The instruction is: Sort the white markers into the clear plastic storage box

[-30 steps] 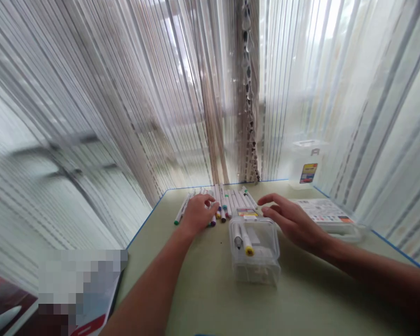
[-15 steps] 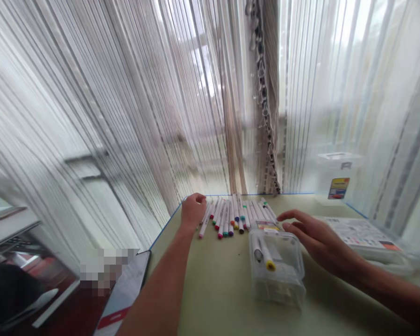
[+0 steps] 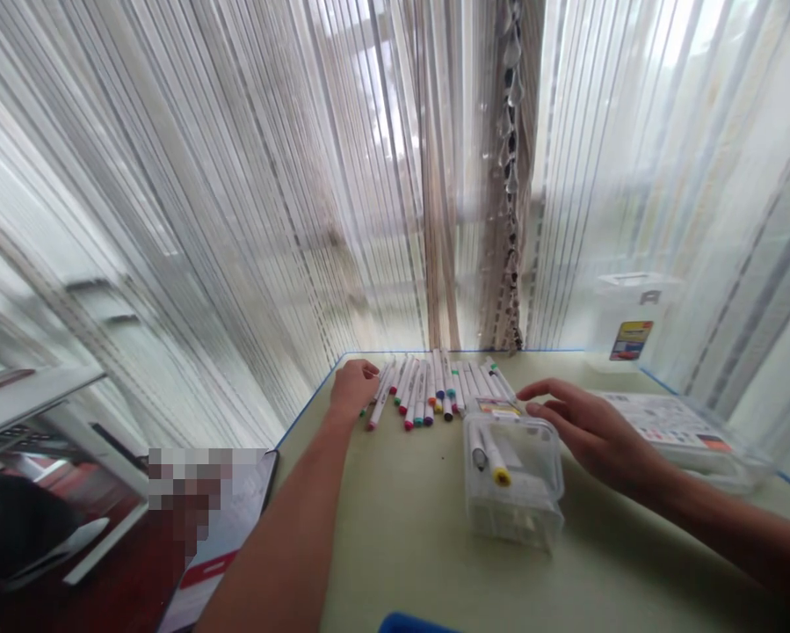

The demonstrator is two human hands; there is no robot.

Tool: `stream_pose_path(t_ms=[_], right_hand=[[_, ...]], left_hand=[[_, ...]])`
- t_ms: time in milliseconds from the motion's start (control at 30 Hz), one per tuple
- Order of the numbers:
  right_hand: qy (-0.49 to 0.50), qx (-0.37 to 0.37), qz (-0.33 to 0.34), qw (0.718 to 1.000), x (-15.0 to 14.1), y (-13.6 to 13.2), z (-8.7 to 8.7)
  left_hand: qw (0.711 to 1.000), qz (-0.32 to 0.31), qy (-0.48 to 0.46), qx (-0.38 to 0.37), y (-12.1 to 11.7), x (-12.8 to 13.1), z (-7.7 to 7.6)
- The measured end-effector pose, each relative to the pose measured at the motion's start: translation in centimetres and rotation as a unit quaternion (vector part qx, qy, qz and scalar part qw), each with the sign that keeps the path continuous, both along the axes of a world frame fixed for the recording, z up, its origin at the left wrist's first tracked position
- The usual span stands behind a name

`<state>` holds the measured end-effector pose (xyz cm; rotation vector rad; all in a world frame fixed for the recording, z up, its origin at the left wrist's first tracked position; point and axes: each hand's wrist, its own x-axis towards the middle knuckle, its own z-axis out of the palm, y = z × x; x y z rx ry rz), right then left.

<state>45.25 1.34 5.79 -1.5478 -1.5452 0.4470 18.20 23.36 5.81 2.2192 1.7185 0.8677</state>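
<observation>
A row of white markers with coloured caps lies near the far edge of the pale green table. My left hand rests at the left end of the row, fingers curled over one marker there. A clear plastic box stands in front of the row with two markers inside, one with a yellow cap. My right hand lies against the box's right side, fingers spread and reaching toward its far rim.
A flat clear case with a printed label lies at the right. A white lidded tub stands at the far right corner. Striped sheer curtains hang behind the table. A printed sheet lies past the left edge. Something blue shows at the bottom edge.
My left hand has slid from the middle of the marker row to its left end and curled. The right hand stays by the box. The view has swung left.
</observation>
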Motion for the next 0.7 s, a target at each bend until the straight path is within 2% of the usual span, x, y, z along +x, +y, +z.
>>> stream_pose_path(t_ms=[433, 700], right_hand=[[0.005, 0.0, 0.007, 1.0, -0.3, -0.2, 0.3], [0.012, 0.009, 0.005, 1.0, -0.3, -0.1, -0.1]], left_hand=[[0.999, -0.01, 0.033, 0.001, -0.2, 0.3, -0.2], [0.995, -0.037, 0.066, 0.067, -1.4, 2.3, -0.4]])
